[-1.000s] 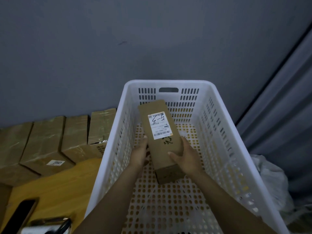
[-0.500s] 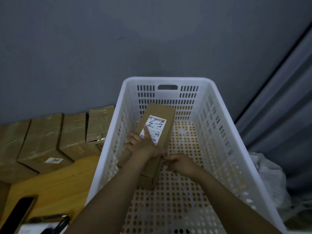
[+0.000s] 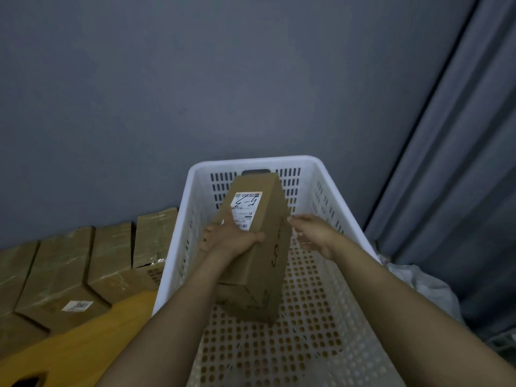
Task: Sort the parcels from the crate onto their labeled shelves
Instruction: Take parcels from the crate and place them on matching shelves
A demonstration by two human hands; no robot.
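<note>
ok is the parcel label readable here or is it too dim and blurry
Head view: dim, flat, bluish light, no glare; the label on the parcel shows handwritten marks, but its small print is too soft to read; the right hand looks motion-blurred.

Parcel (image 3: 251,289) over crate (image 3: 251,162) floor; boxes (image 3: 64,263) left of crate; curtain (image 3: 460,163) right.
</note>
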